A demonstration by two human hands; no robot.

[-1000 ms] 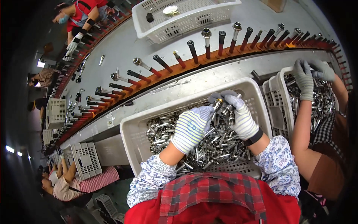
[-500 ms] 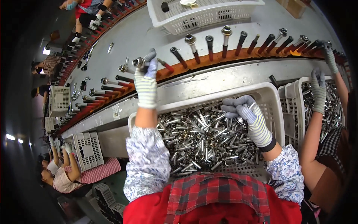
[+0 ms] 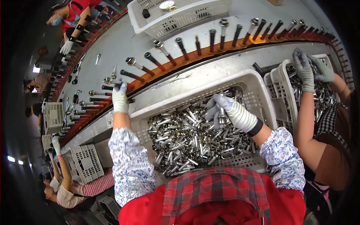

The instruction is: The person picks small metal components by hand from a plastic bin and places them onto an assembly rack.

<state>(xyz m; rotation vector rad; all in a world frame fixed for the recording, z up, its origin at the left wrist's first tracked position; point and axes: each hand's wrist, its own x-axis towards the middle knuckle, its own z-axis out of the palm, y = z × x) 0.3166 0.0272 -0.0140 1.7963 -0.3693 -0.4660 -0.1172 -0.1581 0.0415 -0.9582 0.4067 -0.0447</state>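
My left hand [image 3: 120, 98], in a striped knit glove with grey fingers, reaches to the curved row of red-based posts. Its fingers are closed beside a red post [image 3: 130, 87], and what they hold is hidden. Just left of the fingertips shows a chrome ratchet head [image 3: 108, 80]. Over the near bin [image 3: 268, 101], my right hand [image 3: 235, 114] has its fingers bent round a short chrome tubular part [image 3: 222, 117]. Below it lies a heap of similar chrome parts [image 3: 191, 137], which fills much of the bin.
Along the orange track [image 3: 202, 53] stand several posts, some with black sleeves, others topped by chrome heads. A white perforated tray [image 3: 180, 21] sits beyond. To the right, a co-worker's gloved hands [image 3: 304, 75] are over another bin [image 3: 294, 95]. Other people work at the left.
My left hand has gone left and nearer, and the posts have shifted left past it. My right hand has lifted a chrome tubular part from the heap. The whole view has shifted slightly.
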